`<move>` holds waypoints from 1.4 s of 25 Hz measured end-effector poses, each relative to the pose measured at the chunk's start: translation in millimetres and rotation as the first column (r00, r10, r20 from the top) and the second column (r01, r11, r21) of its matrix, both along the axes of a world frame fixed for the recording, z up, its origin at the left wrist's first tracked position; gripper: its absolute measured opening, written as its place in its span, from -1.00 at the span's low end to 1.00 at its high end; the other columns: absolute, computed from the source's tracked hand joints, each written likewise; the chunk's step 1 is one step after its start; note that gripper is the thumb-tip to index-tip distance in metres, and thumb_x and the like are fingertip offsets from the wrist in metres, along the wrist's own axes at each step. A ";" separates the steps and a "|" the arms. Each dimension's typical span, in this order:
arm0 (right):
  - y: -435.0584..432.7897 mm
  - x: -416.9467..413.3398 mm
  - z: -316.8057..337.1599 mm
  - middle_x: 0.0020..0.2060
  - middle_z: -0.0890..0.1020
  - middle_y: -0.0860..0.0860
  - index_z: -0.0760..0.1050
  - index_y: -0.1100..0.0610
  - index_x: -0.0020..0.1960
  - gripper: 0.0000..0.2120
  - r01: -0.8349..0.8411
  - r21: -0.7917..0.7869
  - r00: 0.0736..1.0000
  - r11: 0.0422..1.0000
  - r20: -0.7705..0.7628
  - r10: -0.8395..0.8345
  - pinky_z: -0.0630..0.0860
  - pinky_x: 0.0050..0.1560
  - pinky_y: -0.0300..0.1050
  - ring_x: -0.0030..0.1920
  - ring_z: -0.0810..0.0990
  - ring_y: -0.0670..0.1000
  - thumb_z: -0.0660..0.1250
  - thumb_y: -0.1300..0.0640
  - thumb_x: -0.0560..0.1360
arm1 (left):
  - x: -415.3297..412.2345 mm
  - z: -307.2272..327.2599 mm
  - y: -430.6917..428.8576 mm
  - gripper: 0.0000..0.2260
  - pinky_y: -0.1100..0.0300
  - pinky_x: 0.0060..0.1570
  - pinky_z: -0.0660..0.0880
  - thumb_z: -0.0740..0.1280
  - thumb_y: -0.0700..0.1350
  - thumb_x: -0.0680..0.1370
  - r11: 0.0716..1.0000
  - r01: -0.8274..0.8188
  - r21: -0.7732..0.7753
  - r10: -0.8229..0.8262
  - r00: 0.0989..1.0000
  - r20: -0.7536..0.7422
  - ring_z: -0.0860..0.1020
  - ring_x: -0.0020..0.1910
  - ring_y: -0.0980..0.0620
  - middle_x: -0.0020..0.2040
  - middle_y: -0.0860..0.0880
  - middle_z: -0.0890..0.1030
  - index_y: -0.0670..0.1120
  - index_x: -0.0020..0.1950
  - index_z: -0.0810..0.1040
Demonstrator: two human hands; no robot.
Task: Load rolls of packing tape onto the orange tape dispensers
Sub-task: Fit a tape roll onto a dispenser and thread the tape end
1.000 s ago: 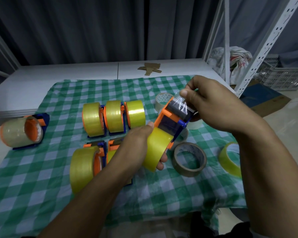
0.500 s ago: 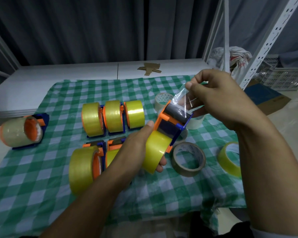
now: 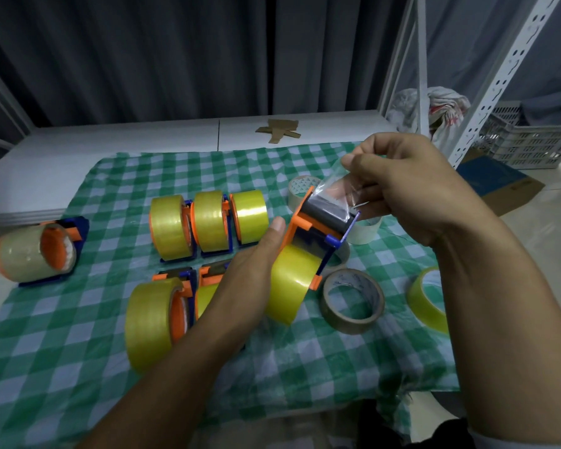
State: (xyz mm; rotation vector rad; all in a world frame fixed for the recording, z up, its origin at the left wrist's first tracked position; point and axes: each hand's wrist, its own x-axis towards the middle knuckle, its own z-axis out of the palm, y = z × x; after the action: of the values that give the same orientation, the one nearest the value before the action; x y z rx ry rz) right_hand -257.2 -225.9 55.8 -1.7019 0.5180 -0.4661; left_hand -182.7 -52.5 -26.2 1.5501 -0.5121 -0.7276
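While roll (image 3: 292, 283) fills dispenser (image 3: 318, 226), right hand (image 3: 412, 189) pinches tape (image 3: 336, 189).

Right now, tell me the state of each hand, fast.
Left hand: grips the yellow tape roll on the orange dispenser.
Right hand: pinches the clear tape end above it.

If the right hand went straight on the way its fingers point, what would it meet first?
Its way looks free: the right hand, pinching the tape end, points left, seemingly above the three back rolls. Depth is unclear; lower, it would meet the rightmost roll first.
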 end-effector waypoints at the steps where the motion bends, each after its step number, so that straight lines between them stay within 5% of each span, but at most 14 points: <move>1: 1.1 -0.6 1.2 -0.36 0.71 0.11 0.42 0.16 -0.11 -0.85 -0.011 -0.003 1.000 1.000 0.005 0.011 0.59 -0.40 -0.14 -0.40 0.65 0.04 0.27 0.23 0.64 | 0.6 -1.0 -0.1 -0.58 -0.23 0.23 0.54 0.13 0.29 0.62 1.000 -0.027 0.006 0.027 1.000 0.009 0.70 0.04 -0.15 0.02 -0.13 0.74 0.17 -0.07 0.74; 6: 4.5 -4.0 4.5 -0.48 0.62 -0.01 0.44 0.19 -0.10 -0.87 -0.048 -0.060 0.998 0.997 0.032 0.050 0.55 -0.42 -0.20 -0.48 0.60 -0.06 0.30 0.24 0.63 | -1.6 -1.4 -4.7 -0.56 -0.33 0.16 0.52 0.25 0.29 0.58 0.985 -0.165 0.048 0.161 0.984 0.075 0.64 0.07 -0.23 0.09 -0.22 0.66 -0.08 0.08 0.60; 9: 6.9 -4.6 5.4 -0.39 0.70 0.05 0.46 0.23 -0.03 -0.91 -0.102 -0.089 0.995 0.991 0.002 0.102 0.60 -0.31 -0.11 -0.34 0.69 0.04 0.30 0.22 0.63 | 1.5 -5.0 -8.0 -0.51 -0.39 0.15 0.51 0.28 0.48 0.37 0.976 -0.213 -0.044 0.210 0.975 -0.067 0.62 0.20 -0.19 0.24 -0.05 0.61 0.20 0.12 0.54; 13: 9.6 -2.6 3.5 -0.31 0.72 0.13 0.46 0.24 0.02 -0.90 -0.145 -0.071 0.989 0.987 -0.026 0.144 0.61 -0.31 -0.14 -0.24 0.73 0.12 0.30 0.20 0.64 | 1.7 -0.4 -8.3 -0.45 -0.33 0.36 0.36 0.22 0.60 0.35 0.991 -0.067 -0.114 0.061 0.996 -0.062 0.42 0.47 -0.04 0.48 0.28 0.40 0.53 0.31 0.40; 17: 10.1 -1.6 2.0 -0.29 0.73 0.16 0.47 0.25 0.02 -0.90 -0.166 -0.066 0.986 0.984 -0.032 0.164 0.61 -0.32 -0.14 -0.22 0.74 0.14 0.31 0.20 0.63 | 2.7 7.7 -7.7 -0.55 -0.28 0.34 0.43 0.24 0.43 0.48 0.992 0.087 -0.090 -0.088 0.996 -0.011 0.55 0.34 0.04 0.29 0.20 0.61 0.32 0.30 0.55; 22: 5.8 -1.1 0.0 -0.28 0.71 0.16 0.48 0.45 0.00 -0.76 -0.155 -0.095 0.987 0.983 -0.047 0.151 0.65 -0.17 0.07 -0.22 0.73 0.20 0.37 0.24 0.58 | 2.1 12.2 -6.3 -0.69 -0.36 0.26 0.48 0.29 0.28 0.53 0.996 0.077 -0.053 -0.077 0.997 0.011 0.61 0.21 -0.14 0.08 0.08 0.69 0.11 0.09 0.63; 35: 0.7 -2.3 1.9 -0.38 0.56 0.14 0.57 0.42 -0.09 -0.83 -0.150 -0.153 0.988 0.977 -0.061 0.142 0.63 -0.24 -0.08 -0.34 0.56 0.05 0.41 0.28 0.54 | 5.6 9.0 -4.7 -0.74 -0.38 0.23 0.47 0.25 0.27 0.49 0.994 0.110 0.002 -0.110 0.993 0.044 0.59 0.17 -0.14 -0.02 0.13 0.66 0.12 -0.04 0.57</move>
State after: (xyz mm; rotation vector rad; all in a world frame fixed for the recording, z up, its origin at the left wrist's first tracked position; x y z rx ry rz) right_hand -259.6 -225.3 57.6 -1.8919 0.3963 -0.3667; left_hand -177.1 -57.1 -17.1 1.5499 -0.6345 -0.7791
